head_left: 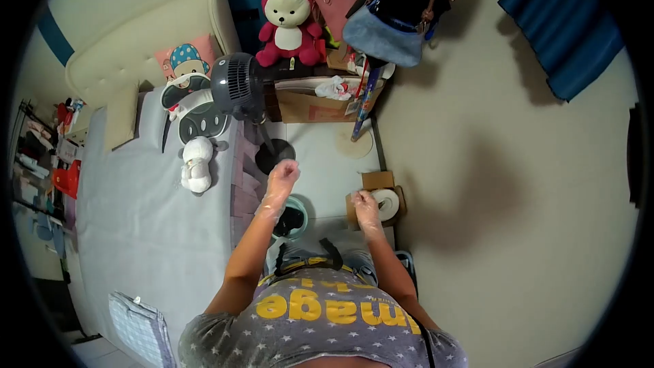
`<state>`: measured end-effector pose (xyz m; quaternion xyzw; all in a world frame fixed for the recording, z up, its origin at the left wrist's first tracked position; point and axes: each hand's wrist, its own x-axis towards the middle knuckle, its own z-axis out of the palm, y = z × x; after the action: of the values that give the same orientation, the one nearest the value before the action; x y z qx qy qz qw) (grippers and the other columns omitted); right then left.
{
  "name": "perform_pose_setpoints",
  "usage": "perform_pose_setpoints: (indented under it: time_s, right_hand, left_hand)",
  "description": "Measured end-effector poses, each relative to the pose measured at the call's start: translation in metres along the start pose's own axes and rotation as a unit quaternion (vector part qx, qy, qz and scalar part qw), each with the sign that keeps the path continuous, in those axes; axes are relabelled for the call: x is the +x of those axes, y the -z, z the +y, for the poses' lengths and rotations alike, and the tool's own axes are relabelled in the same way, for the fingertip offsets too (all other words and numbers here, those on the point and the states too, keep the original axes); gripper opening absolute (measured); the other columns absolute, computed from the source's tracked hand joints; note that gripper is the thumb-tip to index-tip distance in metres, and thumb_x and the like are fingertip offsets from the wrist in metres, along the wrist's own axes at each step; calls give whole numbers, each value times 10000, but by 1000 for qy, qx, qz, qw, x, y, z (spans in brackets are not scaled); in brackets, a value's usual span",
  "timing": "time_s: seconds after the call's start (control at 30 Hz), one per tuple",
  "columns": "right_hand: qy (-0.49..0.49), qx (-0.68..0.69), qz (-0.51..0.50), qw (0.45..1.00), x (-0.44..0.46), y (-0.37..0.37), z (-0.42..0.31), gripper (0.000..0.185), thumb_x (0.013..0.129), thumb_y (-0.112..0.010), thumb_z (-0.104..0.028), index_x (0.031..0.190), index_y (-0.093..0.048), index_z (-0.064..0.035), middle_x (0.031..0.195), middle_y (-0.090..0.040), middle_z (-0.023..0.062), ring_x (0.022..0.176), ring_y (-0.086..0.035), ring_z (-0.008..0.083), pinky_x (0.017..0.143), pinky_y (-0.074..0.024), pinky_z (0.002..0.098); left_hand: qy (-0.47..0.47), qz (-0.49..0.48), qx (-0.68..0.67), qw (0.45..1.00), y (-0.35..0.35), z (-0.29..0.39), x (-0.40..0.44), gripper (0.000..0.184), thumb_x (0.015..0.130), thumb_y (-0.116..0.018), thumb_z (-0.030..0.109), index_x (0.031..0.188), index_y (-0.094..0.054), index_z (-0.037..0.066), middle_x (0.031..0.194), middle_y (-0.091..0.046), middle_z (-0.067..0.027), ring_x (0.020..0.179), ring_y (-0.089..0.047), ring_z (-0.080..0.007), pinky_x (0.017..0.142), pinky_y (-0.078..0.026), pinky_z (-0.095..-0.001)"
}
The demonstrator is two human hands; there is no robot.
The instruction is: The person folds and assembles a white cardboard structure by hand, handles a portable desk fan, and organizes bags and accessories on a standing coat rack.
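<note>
Clear plastic gloves cover both of my hands. My left hand (284,174) is raised above the floor with its fingers curled closed; whatever it may hold is hidden. Below its wrist stands a light green bucket (304,212) with a black plastic bag or dark contents (289,222) inside. My right hand (366,206) is also closed, fingers bent inward, over an open cardboard box (378,180). A white roll-like object (389,204) sits in that box, right beside the hand. I cannot make out anything between the right fingers.
At left is a bed (150,232) with a white plush toy (197,165). A standing fan (238,85) rises ahead, near a large carton (313,105) topped by a pink plush bear (287,24). Bags (385,34) hang from the wall (511,163) at right.
</note>
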<state>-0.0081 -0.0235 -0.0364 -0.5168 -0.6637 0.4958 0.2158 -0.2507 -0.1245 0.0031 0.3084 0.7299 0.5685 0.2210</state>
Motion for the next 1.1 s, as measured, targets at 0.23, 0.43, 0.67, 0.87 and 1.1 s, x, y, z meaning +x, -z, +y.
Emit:
perform_pose_setpoints:
  time_s: [0.23, 0.43, 0.67, 0.87, 1.1]
  right_hand:
    - [78, 19, 23, 996, 80, 59, -43, 421, 854, -621, -123, 1234, -477, -13, 1140, -573, 123, 957, -572, 206, 819, -471, 322]
    - [38, 57, -120, 990, 88, 9, -52, 680, 852, -628, -158, 1410, -259, -37, 1394, -361, 181, 1241, -423, 291, 967, -415, 372]
    - [47, 52, -251, 965, 80, -61, -76, 777, 851, -625, -310, 1432, -204, -12, 1453, -272, 226, 1323, -321, 333, 1065, -293, 388]
    - [102, 4, -327, 939, 93, -116, -88, 770, 854, -616, -340, 1420, -229, 10, 1447, -277, 240, 1339, -284, 344, 1088, -244, 380]
    - [208, -33, -393, 895, 175, -166, -131, 720, 853, -610, -320, 1390, -279, 28, 1421, -312, 248, 1321, -303, 363, 1076, -258, 392]
  left_hand:
    - [-136, -66, 97, 984, -55, 78, 31, 385, 821, -607, 138, 1185, -535, 37, 1181, -559, -181, 1113, -522, -331, 937, -416, -386]
    - [-150, -2, 178, 973, -28, 53, 37, 455, 800, -618, 128, 1229, -500, 28, 1232, -528, -198, 1143, -501, -355, 984, -392, -395]
    - [-59, 59, 220, 972, 39, 18, 32, 595, 771, -647, 148, 1315, -424, 60, 1315, -445, -243, 1223, -426, -383, 1025, -360, -409]
    - [26, 123, 257, 958, 81, -7, 28, 655, 763, -648, 173, 1354, -379, 83, 1371, -379, -242, 1251, -384, -397, 1045, -331, -427]
    - [76, 179, 255, 947, 89, -4, 78, 648, 784, -648, 149, 1366, -371, 85, 1383, -364, -224, 1253, -387, -387, 1035, -340, -419]
